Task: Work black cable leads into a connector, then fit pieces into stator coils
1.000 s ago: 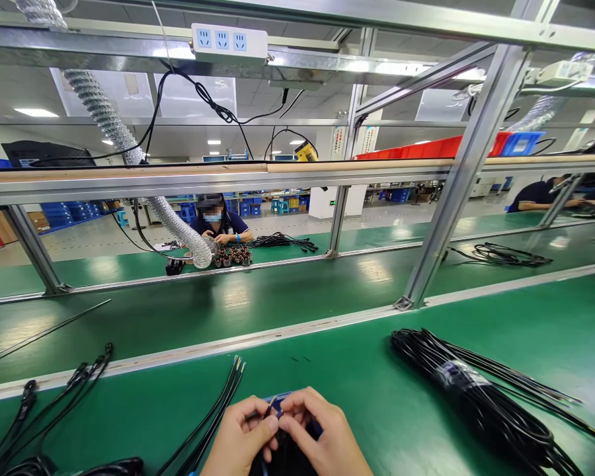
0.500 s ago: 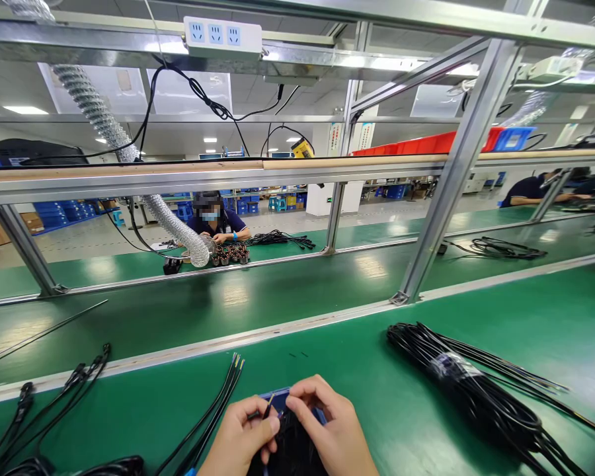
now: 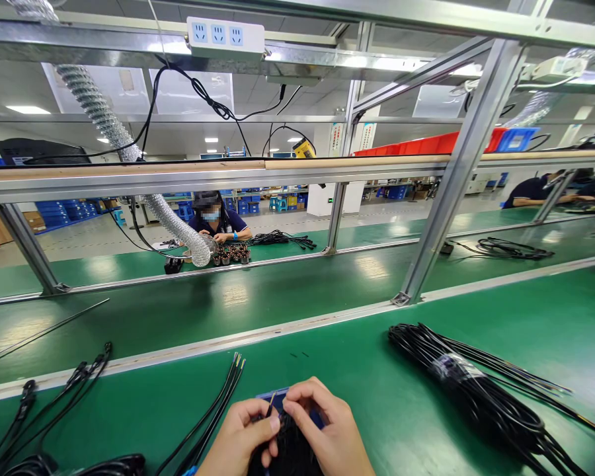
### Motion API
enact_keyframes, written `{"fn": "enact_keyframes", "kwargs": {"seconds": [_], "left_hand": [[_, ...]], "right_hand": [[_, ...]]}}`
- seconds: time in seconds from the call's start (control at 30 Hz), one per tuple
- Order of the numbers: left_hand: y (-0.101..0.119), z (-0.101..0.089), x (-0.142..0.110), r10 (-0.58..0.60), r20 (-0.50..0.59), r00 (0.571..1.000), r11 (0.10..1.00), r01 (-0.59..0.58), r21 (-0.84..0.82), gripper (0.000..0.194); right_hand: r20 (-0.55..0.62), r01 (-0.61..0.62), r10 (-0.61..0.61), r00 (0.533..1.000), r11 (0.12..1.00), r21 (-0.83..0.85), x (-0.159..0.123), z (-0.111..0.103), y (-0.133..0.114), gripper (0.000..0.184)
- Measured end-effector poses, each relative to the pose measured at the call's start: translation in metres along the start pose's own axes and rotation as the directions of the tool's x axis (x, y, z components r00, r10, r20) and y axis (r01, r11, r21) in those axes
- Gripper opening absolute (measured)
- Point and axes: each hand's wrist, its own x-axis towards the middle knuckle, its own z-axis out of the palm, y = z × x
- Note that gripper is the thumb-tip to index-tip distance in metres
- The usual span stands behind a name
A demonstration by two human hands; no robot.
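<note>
a worker's two bare hands meet low over a smooth, glossy green bench (image 3: 357,357), close beside each other. the left hand (image 3: 248,433) is clamped, thumb against fingers, on a thin black cable (image 3: 268,410) with a slim yellowish tip, which stands upright just in front of the right hand (image 3: 330,423). the right thumb and forefinger come together at their tips; whether anything lies between them cannot be told.

to the left, slender black cables (image 3: 218,410) fan out to fine, coloured wire ends; farther left lie cords with chunky black connectors (image 3: 28,391). at right, a thick, rubbery black bundle (image 3: 500,413) is bound in shiny clear wrap (image 3: 456,367). beyond, a ribbed, silvery foil duct (image 3: 171,221) droops near copper-coloured, rounded parts (image 3: 232,254), with a masked co-worker (image 3: 217,221) behind them.

between the hands shows a blue container (image 3: 277,395), largely hidden, with black material in it too dark to make out. on the shelf above, red bins (image 3: 416,145) and a blue bin (image 3: 515,140) stand in a row, their contents out of sight.
</note>
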Motion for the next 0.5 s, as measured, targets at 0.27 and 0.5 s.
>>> {"fn": "enact_keyframes", "kwargs": {"seconds": [0.27, 0.5], "left_hand": [[0.013, 0.008, -0.010, 0.100, -0.063, 0.993, 0.994, -0.102, -0.033, 0.039], [0.017, 0.014, -0.017, 0.097, 0.001, 0.995, 0.995, -0.097, -0.020, 0.056]], "right_hand": [[0.136, -0.026, 0.033, 0.990, 0.998, -0.051, 0.001, 0.002, 0.002, 0.012], [0.274, -0.104, 0.091, 0.958, 0.994, 0.033, 0.004, -0.003, -0.004, 0.010]]}}
